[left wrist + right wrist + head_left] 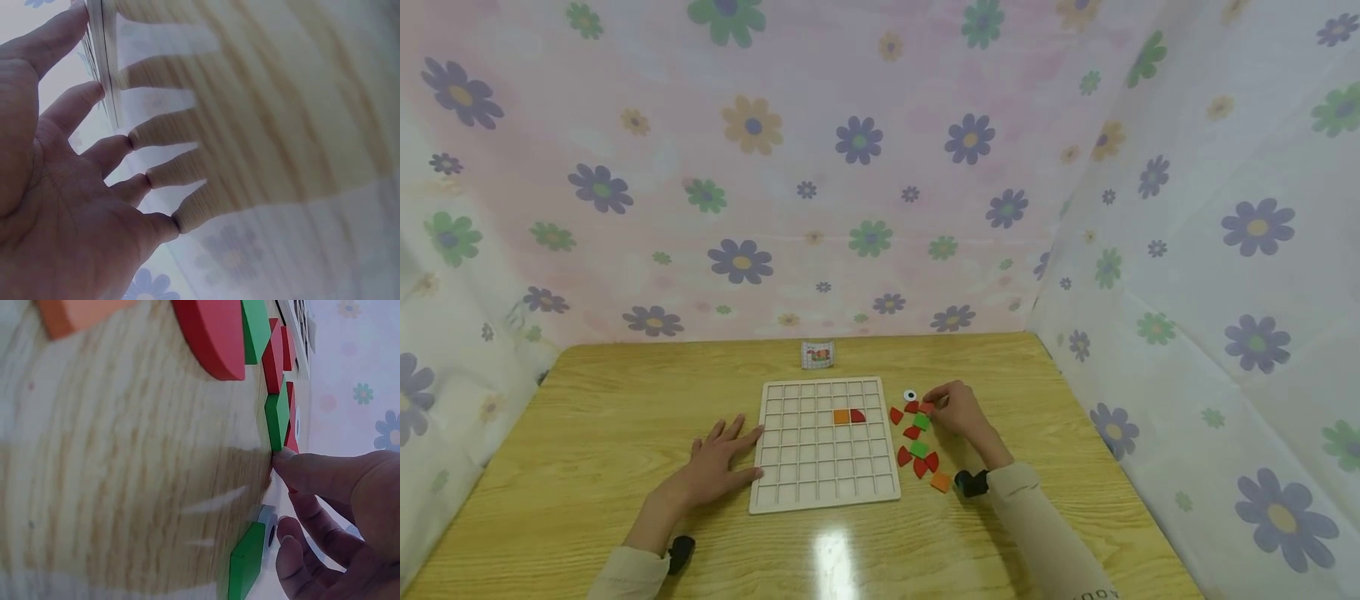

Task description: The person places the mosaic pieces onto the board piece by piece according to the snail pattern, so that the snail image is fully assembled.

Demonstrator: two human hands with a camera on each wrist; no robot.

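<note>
Head view: the right hand point(958, 408) is pinching a flat red piece point(927, 407) between its fingers; the left hand point(715, 462), fingers apart, is touching a pale gridded board point(808, 451).

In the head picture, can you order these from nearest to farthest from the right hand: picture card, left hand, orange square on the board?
From the right hand:
1. Orange square: on the board, left of that hand.
2. Picture card: farther left, beyond the board's far edge.
3. Left hand: at the board's left edge.

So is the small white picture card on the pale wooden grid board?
No, the card sits beyond the board, apart from it.
</note>
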